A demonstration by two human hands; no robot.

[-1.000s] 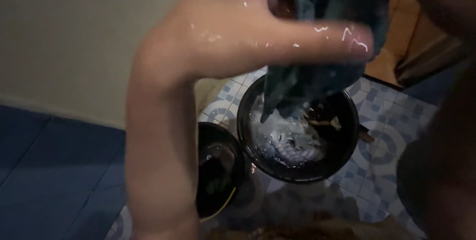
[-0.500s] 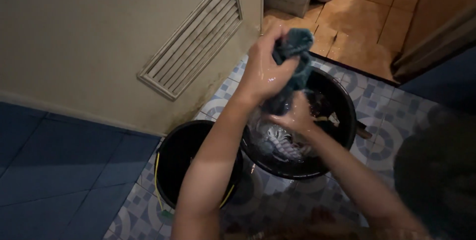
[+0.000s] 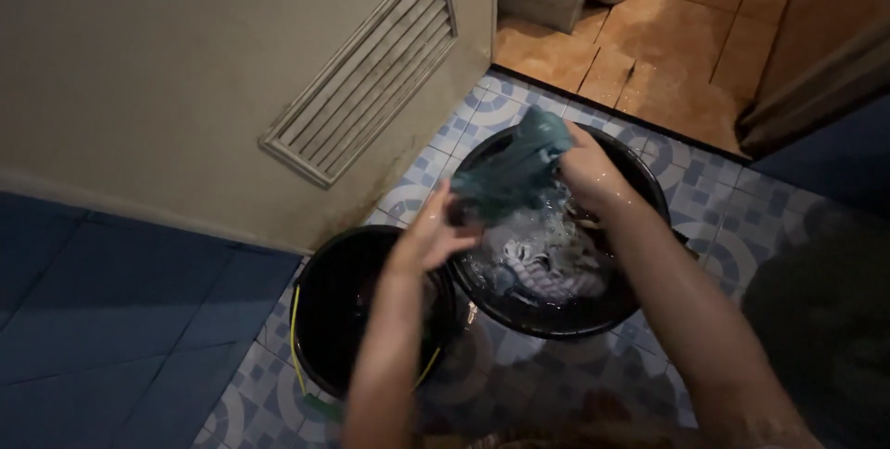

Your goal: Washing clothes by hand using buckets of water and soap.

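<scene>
Both hands hold a wet teal cloth [image 3: 514, 169] above the soapy water of a black basin [image 3: 649, 217]. The left hand [image 3: 436, 231] has its fingers closed on the cloth's lower end; the right hand [image 3: 586, 171] has its fingers closed on the upper end. A black bucket [image 3: 324, 291] stands touching the basin on the patterned tile floor [image 3: 714, 254]. Likely hazard: water wrung beyond the basin rim would wet the tiles and make them slippery.
</scene>
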